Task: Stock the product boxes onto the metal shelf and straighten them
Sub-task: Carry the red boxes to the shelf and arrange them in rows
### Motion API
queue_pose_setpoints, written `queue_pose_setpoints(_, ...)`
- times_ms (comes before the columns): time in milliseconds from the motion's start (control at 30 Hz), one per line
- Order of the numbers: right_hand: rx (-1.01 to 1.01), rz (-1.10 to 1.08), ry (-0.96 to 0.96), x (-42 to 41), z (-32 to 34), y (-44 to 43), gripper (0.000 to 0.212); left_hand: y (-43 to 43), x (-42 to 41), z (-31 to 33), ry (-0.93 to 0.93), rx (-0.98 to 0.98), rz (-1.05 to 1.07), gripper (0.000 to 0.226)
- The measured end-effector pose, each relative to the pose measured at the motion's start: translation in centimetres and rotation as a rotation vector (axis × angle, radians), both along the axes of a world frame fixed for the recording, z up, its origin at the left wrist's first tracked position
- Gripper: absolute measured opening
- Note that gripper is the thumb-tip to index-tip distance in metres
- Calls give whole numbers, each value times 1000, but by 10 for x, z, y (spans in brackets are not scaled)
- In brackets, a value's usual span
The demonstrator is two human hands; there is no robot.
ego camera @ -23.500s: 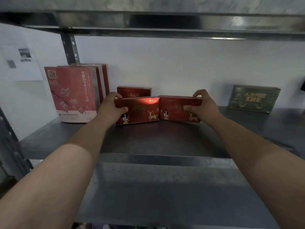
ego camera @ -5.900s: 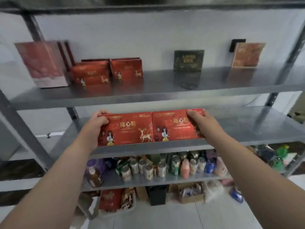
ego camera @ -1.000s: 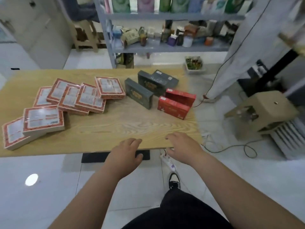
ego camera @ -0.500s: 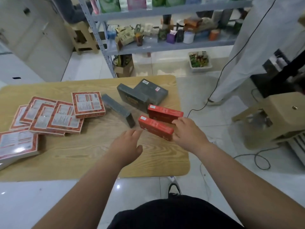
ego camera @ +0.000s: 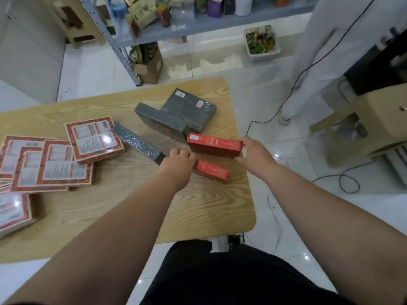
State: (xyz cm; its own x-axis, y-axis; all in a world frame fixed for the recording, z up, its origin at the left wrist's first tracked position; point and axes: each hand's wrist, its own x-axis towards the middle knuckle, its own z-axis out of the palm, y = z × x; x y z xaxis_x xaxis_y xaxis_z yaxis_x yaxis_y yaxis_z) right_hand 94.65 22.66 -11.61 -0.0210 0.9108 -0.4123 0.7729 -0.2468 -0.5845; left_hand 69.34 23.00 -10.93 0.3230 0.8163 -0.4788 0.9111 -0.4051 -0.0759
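Note:
Two red product boxes stand on edge near the right end of the wooden table (ego camera: 132, 208). My right hand (ego camera: 253, 156) grips the right end of the farther red box (ego camera: 214, 145), thumb at its near lower corner. My left hand (ego camera: 178, 165) is curled around the left end of the nearer red box (ego camera: 212, 170), hiding that end. Just behind them stand two dark grey boxes (ego camera: 178, 116), and a thin dark grey box (ego camera: 136, 139) lies to their left. Several red-and-white boxes (ego camera: 94, 138) overlap on the table's left side.
A metal shelf (ego camera: 198, 25) with bottles and packets stands beyond the table, with a cardboard box (ego camera: 149, 64) and a white tub (ego camera: 262, 44) on the floor near it. A person in white (ego camera: 326, 51) stands at the right, by a wooden stool (ego camera: 363, 128) and floor cables (ego camera: 343, 179).
Both hands have reached forward over the table. Half a second ago they were open near the red boxes; now each is closed on one of them.

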Motion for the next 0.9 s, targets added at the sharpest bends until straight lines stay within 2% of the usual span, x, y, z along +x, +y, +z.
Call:
queue_pose_setpoints(67,-21,-38,18,-2,0,-1,44,4,-3,-13,-3,-24,-64,52)
queue_pose_setpoints(167,-43,-85,51,-2,-1,-7,32,-2,-12,-27,-117,-15,-58,45)
queue_pose_setpoints(300,-81,-139,135,6,-9,-31,30,-21,-21,-27,-312,-88,95,43)
queue_pose_setpoints(433,-116,-282,322,19,-10,-48,27,-50,-38,-5,-705,-250,521,36)
queue_pose_setpoints(567,-139,-461,600,25,-2,-47,19,-83,-57,16,-1024,-267,1033,33)
queue_pose_setpoints(767,-187,-425,663,8,13,-42,17,-140,-89,26,-1270,-49,1462,11)
queue_pose_setpoints(900,-262,-362,693,-25,20,-45,14,-188,-106,38,-1412,138,1734,18)
